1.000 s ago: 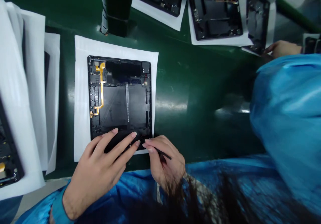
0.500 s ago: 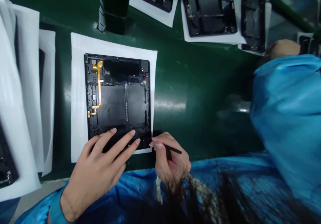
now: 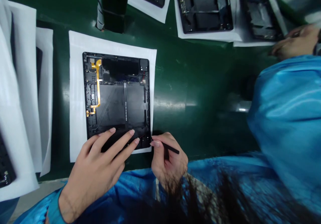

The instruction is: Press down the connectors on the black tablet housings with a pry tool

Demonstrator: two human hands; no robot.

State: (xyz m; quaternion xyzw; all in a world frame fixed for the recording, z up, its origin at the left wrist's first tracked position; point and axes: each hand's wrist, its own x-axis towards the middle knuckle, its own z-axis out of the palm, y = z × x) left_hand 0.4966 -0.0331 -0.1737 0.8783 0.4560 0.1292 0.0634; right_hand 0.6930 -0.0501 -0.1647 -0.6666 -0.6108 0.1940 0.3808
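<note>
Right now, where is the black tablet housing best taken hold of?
By its bare long right edge, coming from the right: the housing lies flat, the left hand covers the near end, and the yellow flex runs down the left side.

Tablet housing (image 3: 116, 96) on paper sheet (image 3: 75, 96) on workbench (image 3: 175, 66)

Over the glossy green tabletop (image 3: 200, 68), up along the top we've got black tablet housings (image 3: 203, 8), each laid on white paper (image 3: 208, 34), and one on the right sits at a slant (image 3: 258, 13). A dark post (image 3: 112, 6) stands at the top edge, stacked white sheets (image 3: 23, 83) pile up on the left, and another housing (image 3: 3, 163) just pokes into frame beneath them. On the right, a co-worker's blue sleeve (image 3: 288, 123) looms large, that hand (image 3: 296, 41) blurred beside the slanted housing.
</note>
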